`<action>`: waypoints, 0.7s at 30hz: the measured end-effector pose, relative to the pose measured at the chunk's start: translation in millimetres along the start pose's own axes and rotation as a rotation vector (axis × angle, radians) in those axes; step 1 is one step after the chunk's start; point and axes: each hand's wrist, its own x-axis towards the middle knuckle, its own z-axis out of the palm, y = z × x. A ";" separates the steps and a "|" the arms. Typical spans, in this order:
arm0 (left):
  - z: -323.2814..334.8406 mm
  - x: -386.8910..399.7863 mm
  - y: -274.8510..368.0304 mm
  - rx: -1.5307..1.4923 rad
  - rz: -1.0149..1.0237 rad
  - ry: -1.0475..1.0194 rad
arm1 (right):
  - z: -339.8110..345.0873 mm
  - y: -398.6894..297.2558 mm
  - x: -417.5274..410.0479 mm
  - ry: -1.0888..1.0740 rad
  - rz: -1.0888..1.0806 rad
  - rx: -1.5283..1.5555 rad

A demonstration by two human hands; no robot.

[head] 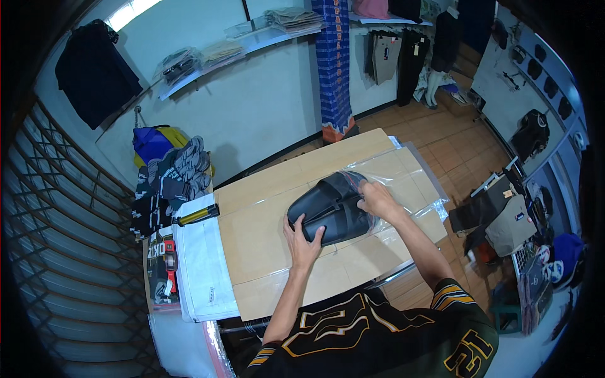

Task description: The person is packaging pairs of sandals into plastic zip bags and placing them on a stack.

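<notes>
A pair of black slide sandals (326,208) lies side by side on a cardboard sheet on the table, soles down. My left hand (303,243) grips their near left ends, thumb on one sandal and fingers spread around the other. At the opposite end, a clear plastic bag (394,177) with a red zip line covers part of the pair. My right hand (378,201) is closed on the bag's edge beside the straps. How far the sandals reach inside the bag is hard to tell.
Left of the cardboard (264,283) are white packages (203,269), a yellow-and-black tool (198,215), a red tape dispenser (170,267) and piled socks (182,175). Clear bags (184,345) lie at the near left corner. Trousers (510,224) hang at the right.
</notes>
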 end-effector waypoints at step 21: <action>29.7 11.2 15.2 0.109 0.050 -0.142 | 24.1 -22.0 -9.8 0.226 -0.058 0.305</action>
